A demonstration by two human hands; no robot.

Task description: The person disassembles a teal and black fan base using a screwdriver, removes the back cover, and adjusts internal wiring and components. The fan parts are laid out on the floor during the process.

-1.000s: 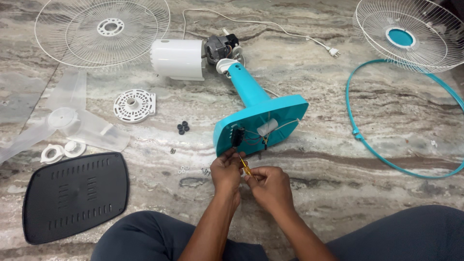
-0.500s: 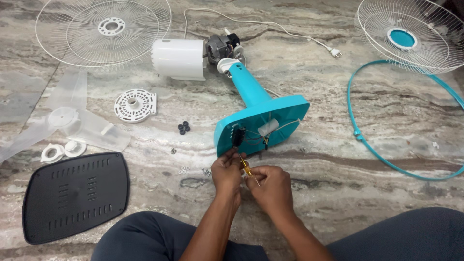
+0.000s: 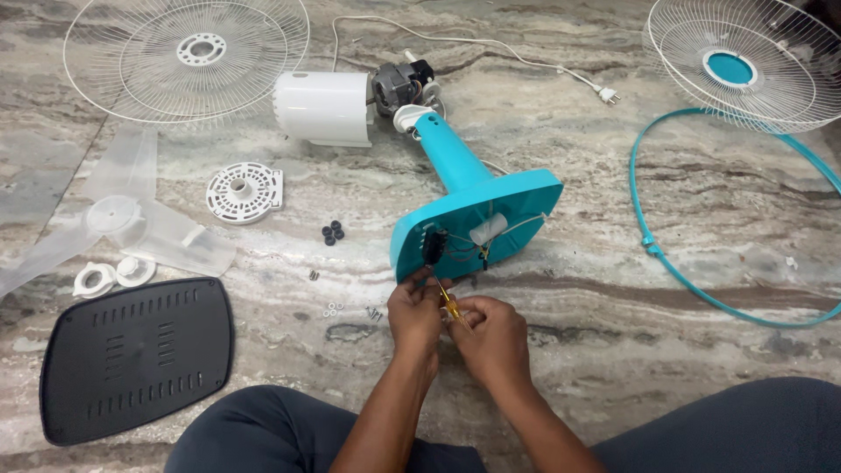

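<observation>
A turquoise fan stand (image 3: 477, 215) lies on its side on the marble floor, its open underside facing me with wires and a white cylinder inside. My left hand (image 3: 414, 314) and my right hand (image 3: 492, 337) meet just below the base's lower edge. Between them is a thin yellow-handled tool (image 3: 452, 307) pointing up toward the wires; both hands are closed around it or around the wire ends beside it. The stand's neck leads up to a bare motor (image 3: 403, 86) and a white motor cover (image 3: 322, 107).
A black base plate (image 3: 131, 355) lies at lower left, with a clear fan blade (image 3: 123, 223), a white round disc (image 3: 244, 190), small black rubber feet (image 3: 332, 232) and screws (image 3: 333, 308) nearby. Wire grilles (image 3: 184, 52) (image 3: 745, 61) and a turquoise ring (image 3: 701, 219) flank the stand. My legs fill the bottom edge.
Both hands stay at the base's lower edge with only slight finger movement. The view has shifted a little.
</observation>
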